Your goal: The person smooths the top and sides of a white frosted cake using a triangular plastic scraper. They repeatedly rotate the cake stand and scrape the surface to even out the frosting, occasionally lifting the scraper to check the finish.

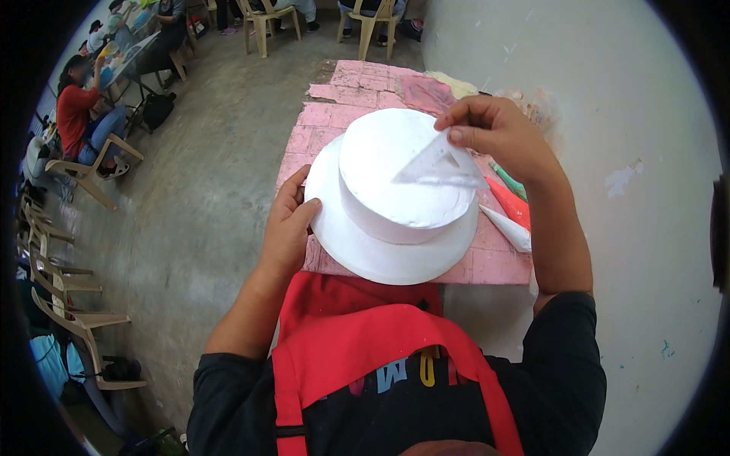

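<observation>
A round cake (411, 163) coated in smooth white icing stands on a wider white round board (365, 254). My left hand (291, 220) grips the board's left rim, thumb on top and fingers at the outer edge. Above the cake's right side, my right hand (490, 133) pinches a translucent triangular scraper (437, 166) by one corner between thumb and fingers. The scraper lies over the cake's top; I cannot tell whether its edge touches the icing. Right of the board lie a white piping bag (508, 229), a red piping bag (508, 201) and a green piping bag (509, 181), partly hidden by my arm.
The pink brick-patterned table (304, 137) has a worn far edge. A pink cloth (427, 94) lies at its back. A pale wall (631, 152) runs close along the right. Plastic chairs (91, 175) and seated people (80, 110) are off to the left and far side.
</observation>
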A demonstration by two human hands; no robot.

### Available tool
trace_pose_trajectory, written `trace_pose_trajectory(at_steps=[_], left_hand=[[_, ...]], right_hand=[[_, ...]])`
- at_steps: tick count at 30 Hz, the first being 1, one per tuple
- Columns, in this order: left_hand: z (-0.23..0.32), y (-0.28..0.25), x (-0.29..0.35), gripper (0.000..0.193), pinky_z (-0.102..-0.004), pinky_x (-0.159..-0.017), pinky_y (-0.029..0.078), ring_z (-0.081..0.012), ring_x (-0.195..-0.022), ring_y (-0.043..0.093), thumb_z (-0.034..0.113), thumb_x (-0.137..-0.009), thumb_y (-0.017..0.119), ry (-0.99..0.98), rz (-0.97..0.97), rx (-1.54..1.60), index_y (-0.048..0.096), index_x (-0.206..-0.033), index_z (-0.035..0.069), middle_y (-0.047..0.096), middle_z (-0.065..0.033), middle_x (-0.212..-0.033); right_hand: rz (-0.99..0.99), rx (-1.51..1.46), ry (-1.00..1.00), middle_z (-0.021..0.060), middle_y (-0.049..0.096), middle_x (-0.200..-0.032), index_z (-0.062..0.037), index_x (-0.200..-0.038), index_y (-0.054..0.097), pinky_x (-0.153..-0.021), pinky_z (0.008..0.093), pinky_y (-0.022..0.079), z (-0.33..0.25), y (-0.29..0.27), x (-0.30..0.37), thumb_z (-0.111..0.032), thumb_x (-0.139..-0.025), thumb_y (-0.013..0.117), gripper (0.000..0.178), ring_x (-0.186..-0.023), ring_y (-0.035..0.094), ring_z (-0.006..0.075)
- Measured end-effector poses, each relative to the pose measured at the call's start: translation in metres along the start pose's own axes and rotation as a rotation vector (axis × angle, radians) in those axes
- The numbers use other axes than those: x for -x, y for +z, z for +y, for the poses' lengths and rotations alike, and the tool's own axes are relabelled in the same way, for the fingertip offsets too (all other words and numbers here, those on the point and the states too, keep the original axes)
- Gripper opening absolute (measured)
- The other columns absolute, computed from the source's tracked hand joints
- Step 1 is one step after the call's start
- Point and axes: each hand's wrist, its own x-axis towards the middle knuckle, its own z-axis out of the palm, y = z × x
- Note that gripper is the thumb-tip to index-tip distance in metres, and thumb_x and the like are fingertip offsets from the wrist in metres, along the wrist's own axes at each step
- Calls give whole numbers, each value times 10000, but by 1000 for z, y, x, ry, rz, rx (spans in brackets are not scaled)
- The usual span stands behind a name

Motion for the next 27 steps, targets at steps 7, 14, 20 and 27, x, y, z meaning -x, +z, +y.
trace_pose_trajectory(at_steps=[7, 14, 20, 27], left_hand=[[1, 0, 1, 575, -264, -884, 436, -166, -1070, 524, 17, -825, 457, -5, 0, -22, 309, -1375, -60, 516, -154, -1232], [1, 3, 0, 572, -295, -994, 396, -212, -1166, 493, -23, -805, 431, -6, -14, 1, 310, -1362, -80, 474, -181, -1292], [-2, -2, 0, 570, -297, -993, 399, -213, -1174, 491, -22, -809, 422, 16, 3, -7, 307, -1365, -78, 464, -180, -1305], [2, 2, 2, 572, -292, -971, 419, -208, -1157, 505, -19, -811, 422, -13, -1, 1, 305, -1368, -75, 469, -181, -1301]], right_hand=[[128, 28, -21, -5, 615, -817, -30, -1000, 658, -638, 210, 400, 20, -10, -50, -108, -811, 651, 205, -713, 502, 62], [301, -63, 42, -7, 602, -795, -31, -997, 662, -564, 208, 371, 30, -31, -55, -93, -814, 644, 193, -633, 453, 52], [147, -61, -20, 2, 609, -822, -18, -963, 662, -626, 204, 412, -8, -1, 3, -79, -817, 635, 160, -699, 517, 57], [57, -40, -65, 5, 623, -842, -25, -954, 664, -706, 217, 435, -3, 9, 15, -98, -803, 649, 168, -778, 551, 71]])
